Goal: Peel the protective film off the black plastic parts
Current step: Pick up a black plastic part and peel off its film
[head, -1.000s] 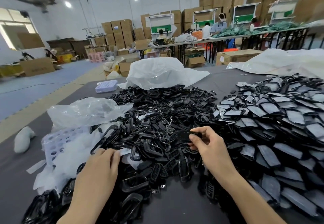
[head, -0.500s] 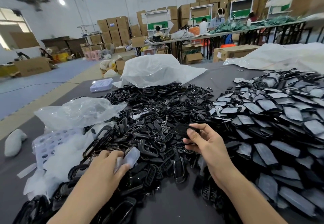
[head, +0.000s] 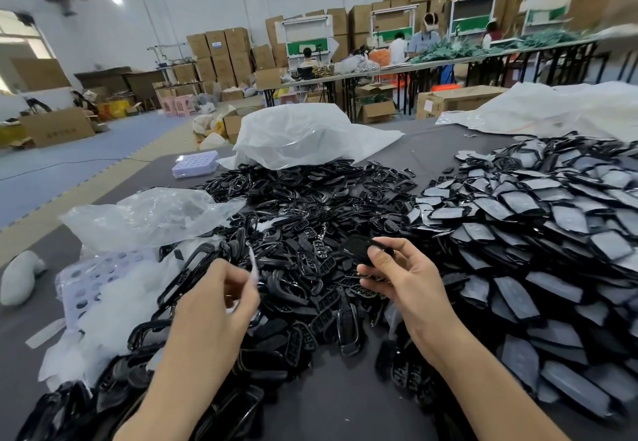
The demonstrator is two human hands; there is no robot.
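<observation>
Right hand [head: 402, 285] pinches a small black part [head: 359, 250] between thumb and fingertips. Just left of it, the left hand [head: 221, 299] pinches a thin strip of clear film [head: 254, 268], fingers curled, both over the black pile [head: 310, 226].

Bare table strip [head: 340, 406] between black heap [head: 303, 199] and film-covered heap [head: 524, 233]

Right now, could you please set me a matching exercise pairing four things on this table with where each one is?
Things:
1. small glossy black plastic part
2. pale translucent film strip
3. heap of grey film-covered black parts
4. crumpled clear plastic bag

Places:
A. lying on the left side of the dark grey table
B. pinched by the left hand
C. piled on the table's right side
D. held by the right hand

Pairs: 1-D, 2-B, 3-C, 4-A.
</observation>
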